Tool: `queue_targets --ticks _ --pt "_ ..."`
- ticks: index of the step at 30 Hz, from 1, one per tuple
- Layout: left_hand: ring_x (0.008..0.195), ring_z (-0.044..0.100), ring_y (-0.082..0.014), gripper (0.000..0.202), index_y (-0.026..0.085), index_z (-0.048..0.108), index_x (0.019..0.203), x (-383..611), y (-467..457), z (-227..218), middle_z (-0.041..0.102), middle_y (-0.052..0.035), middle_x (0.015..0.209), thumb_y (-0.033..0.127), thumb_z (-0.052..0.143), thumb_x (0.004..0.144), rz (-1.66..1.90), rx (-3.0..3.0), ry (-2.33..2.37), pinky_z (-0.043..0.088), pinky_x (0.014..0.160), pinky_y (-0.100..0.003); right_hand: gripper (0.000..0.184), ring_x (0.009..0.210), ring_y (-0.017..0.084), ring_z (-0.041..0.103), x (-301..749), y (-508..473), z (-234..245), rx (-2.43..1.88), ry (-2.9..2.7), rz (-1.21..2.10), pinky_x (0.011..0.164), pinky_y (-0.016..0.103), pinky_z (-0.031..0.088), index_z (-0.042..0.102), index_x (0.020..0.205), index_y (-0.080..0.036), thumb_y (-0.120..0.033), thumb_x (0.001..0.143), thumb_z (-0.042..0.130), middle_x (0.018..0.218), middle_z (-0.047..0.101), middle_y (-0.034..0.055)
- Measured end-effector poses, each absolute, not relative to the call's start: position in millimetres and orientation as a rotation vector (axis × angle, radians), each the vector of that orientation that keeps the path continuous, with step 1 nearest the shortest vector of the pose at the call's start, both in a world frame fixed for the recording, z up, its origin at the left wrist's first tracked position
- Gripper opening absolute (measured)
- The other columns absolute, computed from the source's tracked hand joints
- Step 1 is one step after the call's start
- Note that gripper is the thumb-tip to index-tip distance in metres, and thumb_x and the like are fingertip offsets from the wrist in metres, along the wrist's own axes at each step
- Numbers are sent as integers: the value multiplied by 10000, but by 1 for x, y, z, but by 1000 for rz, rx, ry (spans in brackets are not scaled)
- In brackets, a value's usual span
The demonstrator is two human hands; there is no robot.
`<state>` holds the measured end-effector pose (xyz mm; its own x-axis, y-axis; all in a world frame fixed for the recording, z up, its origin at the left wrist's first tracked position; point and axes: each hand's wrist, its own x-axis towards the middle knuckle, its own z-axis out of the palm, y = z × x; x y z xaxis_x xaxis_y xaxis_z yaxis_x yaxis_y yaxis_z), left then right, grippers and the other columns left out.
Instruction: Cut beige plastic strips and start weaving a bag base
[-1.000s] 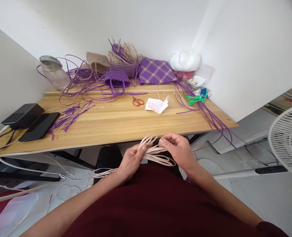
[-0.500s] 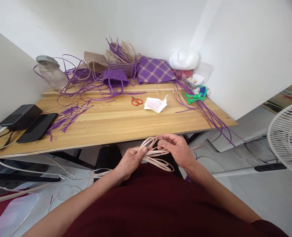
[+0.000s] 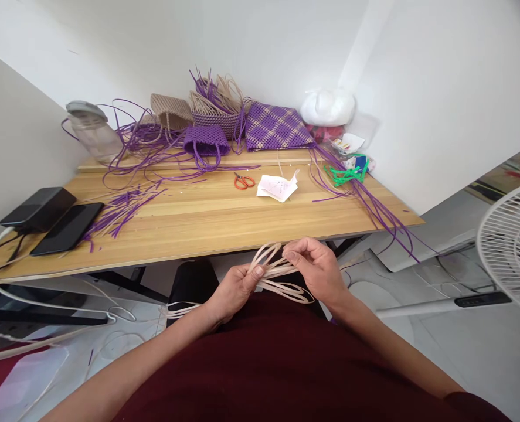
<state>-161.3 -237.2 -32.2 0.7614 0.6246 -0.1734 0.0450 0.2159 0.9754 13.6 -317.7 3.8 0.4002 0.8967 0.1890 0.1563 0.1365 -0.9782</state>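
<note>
A looped bundle of cream weaving cord (image 3: 281,287) is held over my lap, just in front of the table edge. My left hand (image 3: 237,286) is closed round the middle of the bundle, thumb pressed on top. Loops stick out above and to the right of that grip. My right hand (image 3: 316,265) pinches a strand at the bundle's right side, thumb against the fingers; its fingertips are partly hidden. More cream cord lies by my left forearm, low down.
On the wooden table (image 3: 189,225) lie orange-handled scissors (image 3: 244,181), crumpled paper (image 3: 278,187), purple strip offcuts (image 3: 125,208), a phone (image 3: 67,228) and a black box (image 3: 38,208). Woven bags (image 3: 277,126), a jar (image 3: 93,135) and green strips (image 3: 345,174) stand behind. A fan (image 3: 517,234) is at right.
My right hand has shifted slightly right, drawing a little away from my left. The top loop of the cord has tilted slightly. Both hands keep their hold.
</note>
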Motion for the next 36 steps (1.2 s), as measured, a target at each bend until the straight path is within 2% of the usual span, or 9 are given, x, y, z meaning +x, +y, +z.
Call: queue_targets --ticks 2,5,10,14,17,22,28,31,36 --pt "663 505 -140 456 155 731 805 -161 -237 -35 629 -42 715 579 570 858 460 1331 572 430 666 -229 195 856 182 635 12 -318 3 -1327 -1098 628 782 306 505 620 785 -177 -351 850 681 906 689 62" --pt "786 568 -177 437 163 720 801 -160 -237 -38 673 -67 832 569 571 859 489 1347 568 463 781 -259 206 891 194 639 8 -317 -1 -1305 -1058 607 811 319 505 610 781 -187 -369 853 676 925 691 64" --pt "848 598 -215 449 164 721 832 -158 -237 -40 701 -88 897 587 574 846 532 1345 637 479 774 -277 295 733 185 647 9 -313 -4 -1286 -904 799 708 315 525 582 756 -189 -457 839 673 800 702 50" --pt "831 594 -205 421 153 721 877 -157 -235 -42 702 -71 858 543 565 872 587 1401 673 461 815 -286 265 908 217 661 11 -313 5 -1383 -1078 567 785 333 520 661 946 -183 -439 888 621 984 713 89" --pt "837 590 -200 400 153 709 903 -156 -234 -45 686 -52 843 520 551 887 611 1436 685 452 819 -280 339 1033 244 628 9 -315 16 -1519 -1275 325 857 364 499 680 1092 -203 -413 828 706 1113 690 94" --pt "821 568 -198 372 158 697 886 -157 -233 -46 668 -36 825 503 557 878 626 1523 746 438 780 -262 224 938 234 656 2 -312 20 -1585 -1301 266 857 369 514 751 967 -215 -378 818 715 984 728 75" --pt "722 530 -162 341 169 696 878 -160 -232 -47 651 -7 766 485 568 876 645 1607 806 400 680 -231 220 882 245 700 3 -308 15 -1533 -1079 591 824 362 543 778 933 -196 -369 824 696 942 753 67" --pt "714 529 -150 326 172 688 870 -160 -232 -51 651 3 763 478 576 879 635 1603 801 393 673 -219 251 878 252 704 5 -306 13 -1444 -970 727 815 363 554 781 928 -181 -389 805 715 931 755 77" --pt "760 551 -160 318 164 693 934 -162 -231 -54 671 -5 810 464 631 849 621 1603 756 407 710 -219 181 789 213 688 6 -304 5 -1321 -811 782 770 336 542 779 808 -197 -363 735 771 841 753 53"
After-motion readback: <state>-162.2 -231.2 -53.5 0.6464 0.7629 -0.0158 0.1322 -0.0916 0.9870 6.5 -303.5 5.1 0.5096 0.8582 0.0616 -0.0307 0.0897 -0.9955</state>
